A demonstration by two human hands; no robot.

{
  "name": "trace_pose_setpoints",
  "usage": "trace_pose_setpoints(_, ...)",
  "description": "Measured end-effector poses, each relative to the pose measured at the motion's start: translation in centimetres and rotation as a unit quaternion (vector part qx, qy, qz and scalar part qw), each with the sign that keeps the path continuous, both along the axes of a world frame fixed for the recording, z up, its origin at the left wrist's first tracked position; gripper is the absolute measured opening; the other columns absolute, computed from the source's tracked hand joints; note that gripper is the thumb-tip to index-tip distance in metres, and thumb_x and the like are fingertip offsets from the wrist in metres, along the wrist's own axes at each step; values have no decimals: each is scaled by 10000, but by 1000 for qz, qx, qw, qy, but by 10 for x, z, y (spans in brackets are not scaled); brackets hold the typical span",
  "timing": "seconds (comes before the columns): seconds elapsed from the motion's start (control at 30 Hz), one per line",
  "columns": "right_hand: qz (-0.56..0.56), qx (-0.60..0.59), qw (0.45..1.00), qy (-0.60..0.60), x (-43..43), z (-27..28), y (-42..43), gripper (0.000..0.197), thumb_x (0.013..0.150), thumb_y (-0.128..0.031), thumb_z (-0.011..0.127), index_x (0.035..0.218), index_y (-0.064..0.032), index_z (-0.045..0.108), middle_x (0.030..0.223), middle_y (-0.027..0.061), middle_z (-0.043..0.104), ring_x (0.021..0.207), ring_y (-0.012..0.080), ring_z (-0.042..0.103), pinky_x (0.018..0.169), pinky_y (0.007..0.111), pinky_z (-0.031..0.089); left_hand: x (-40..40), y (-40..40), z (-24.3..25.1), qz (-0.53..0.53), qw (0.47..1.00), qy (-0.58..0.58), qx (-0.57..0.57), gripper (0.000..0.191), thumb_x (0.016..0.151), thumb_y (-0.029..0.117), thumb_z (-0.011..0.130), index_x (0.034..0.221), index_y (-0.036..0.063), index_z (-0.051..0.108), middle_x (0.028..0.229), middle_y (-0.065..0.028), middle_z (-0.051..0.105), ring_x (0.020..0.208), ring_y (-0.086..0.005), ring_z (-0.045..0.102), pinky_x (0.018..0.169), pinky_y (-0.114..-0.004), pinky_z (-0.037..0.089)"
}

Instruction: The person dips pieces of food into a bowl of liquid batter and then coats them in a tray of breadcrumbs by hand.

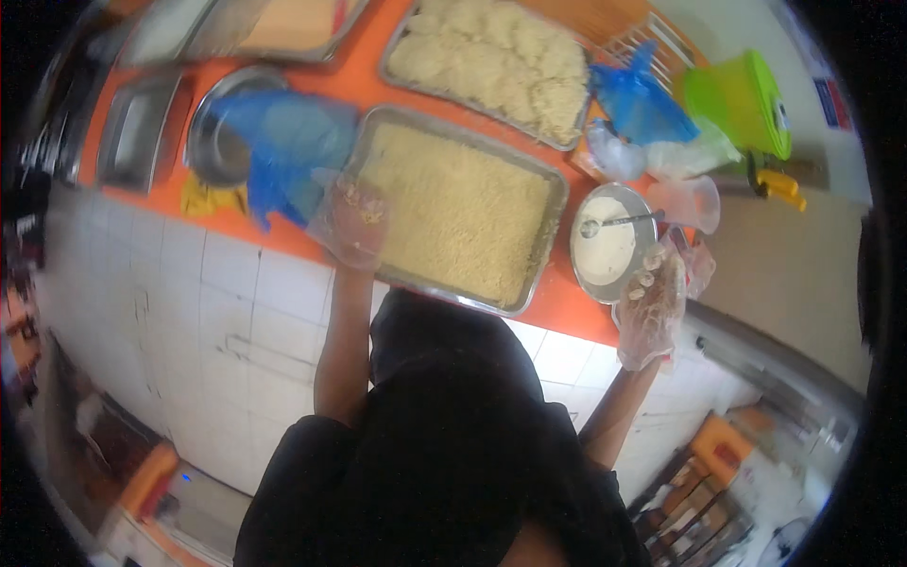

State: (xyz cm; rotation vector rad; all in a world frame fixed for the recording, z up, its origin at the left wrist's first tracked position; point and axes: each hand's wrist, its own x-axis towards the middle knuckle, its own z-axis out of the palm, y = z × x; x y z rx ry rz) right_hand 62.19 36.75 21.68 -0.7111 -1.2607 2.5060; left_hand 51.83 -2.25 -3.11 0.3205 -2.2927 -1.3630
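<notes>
My left hand [358, 220], in a clear plastic glove with yellowish crumbs on it, is at the left edge of a metal tray [556, 212] spread flat with pale yellow crumbly food [453, 212]. My right hand [652, 305], also gloved and with several pale lumps at its fingers, is beside the lower right rim of a metal bowl [615, 290]. White powder [602, 248] and a dark-handled spoon [623, 221] are in the bowl. Whether the right hand holds the lumps or they stick to the glove, I cannot tell.
Behind stands a second tray [489, 117] heaped with pale lumpy food. Left are a blue plastic bag [297, 142], a round metal pan [205, 142], a yellow cloth [205, 196] and a rectangular metal pan [138, 135]. Right are a clear plastic jug [698, 202] and a green-lidded container [737, 99].
</notes>
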Motion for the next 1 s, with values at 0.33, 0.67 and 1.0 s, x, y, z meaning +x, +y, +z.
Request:
trace_pose_setpoints(0.33, 195, 348, 916, 31, -6, 0, 26, 248, 1045, -240, 500, 1233, -81, 522, 1074, 41, 563, 841, 124, 535, 664, 246, 486, 191, -42, -1, 11, 470, 235, 851, 346, 1013, 234, 412, 685, 149, 480, 648, 19, 475, 633, -131, 457, 630, -285, 417)
trace_pose_setpoints(0.67, 339, 289, 890, 91, 26, -6, 38, 424, 1014, -220, 542, 1383, -35, 448, 1195, 86, 553, 948, 169, 553, 845, 280, 501, 197, 165, -150, 123, 461, 155, 865, 173, 973, 284, 535, 1007, 133, 613, 902, -21, 631, 730, -147, 612, 687, -321, 552)
trace_pose_setpoints(1.0, 248, 422, 872, 13, 50, 10, 104, 611, 955, -314, 625, 1462, -66, 393, 1356, 72, 497, 1046, 164, 520, 896, 306, 489, 121, 221, -198, 22, 460, 157, 874, 296, 961, 317, 527, 1156, 121, 633, 1074, -70, 647, 911, -219, 645, 802, -372, 553)
